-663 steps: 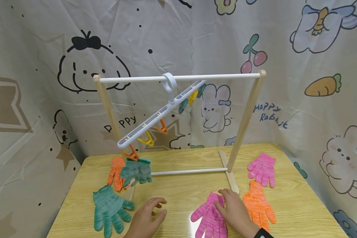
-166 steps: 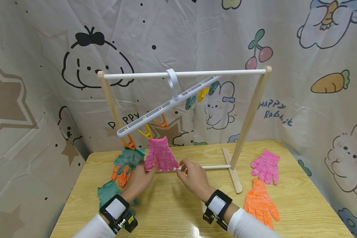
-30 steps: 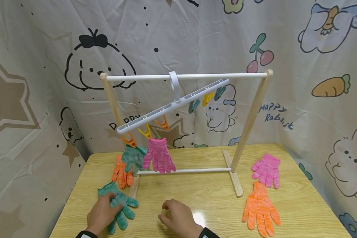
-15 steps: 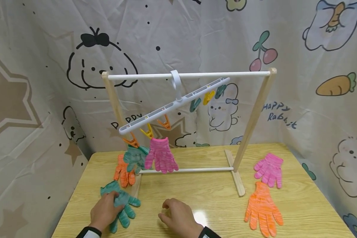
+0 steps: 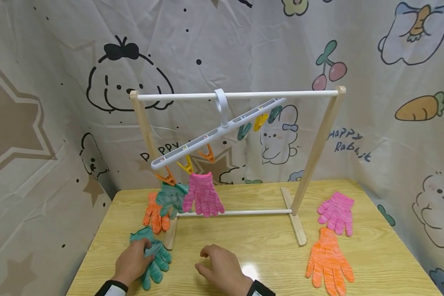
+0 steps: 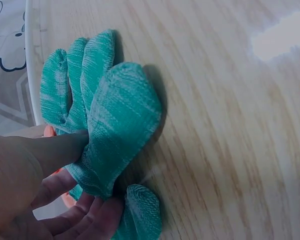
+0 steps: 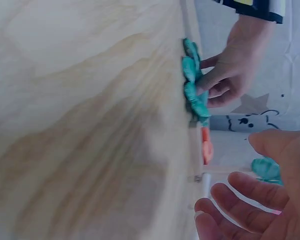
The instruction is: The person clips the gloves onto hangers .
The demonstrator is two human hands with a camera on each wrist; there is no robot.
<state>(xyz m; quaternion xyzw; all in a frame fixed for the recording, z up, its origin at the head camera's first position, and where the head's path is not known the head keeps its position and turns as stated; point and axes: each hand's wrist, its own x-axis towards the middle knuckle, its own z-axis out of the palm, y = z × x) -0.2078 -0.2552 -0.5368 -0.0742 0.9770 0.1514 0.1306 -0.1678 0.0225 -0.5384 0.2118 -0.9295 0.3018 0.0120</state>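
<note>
My left hand [image 5: 133, 261] pinches a green knitted glove [image 5: 157, 263] at the table's front left. In the left wrist view the thumb lies on top of the green glove [image 6: 122, 115], fingers curled at its edge, and the fabric bunches up. Above the table's front middle, my right hand [image 5: 223, 269] hovers with loosely bent fingers and nothing in them. From a white clip hanger [image 5: 196, 144] hang a second green glove [image 5: 171, 198], under an orange clip [image 5: 166, 176], and a pink glove [image 5: 203, 195], under a yellow clip [image 5: 186, 165].
A wooden stand with a white top bar [image 5: 274, 94] carries the hanger. Its remaining clips, such as an orange clip [image 5: 208, 154], hold nothing. An orange glove [image 5: 156, 213] lies back left; another pink glove [image 5: 336, 213] and orange glove [image 5: 329, 261] lie at right.
Since the oldest frame, the pink glove at front has gone from the table to the yellow clip. In the last half second, the green glove under my left hand has bunched up slightly.
</note>
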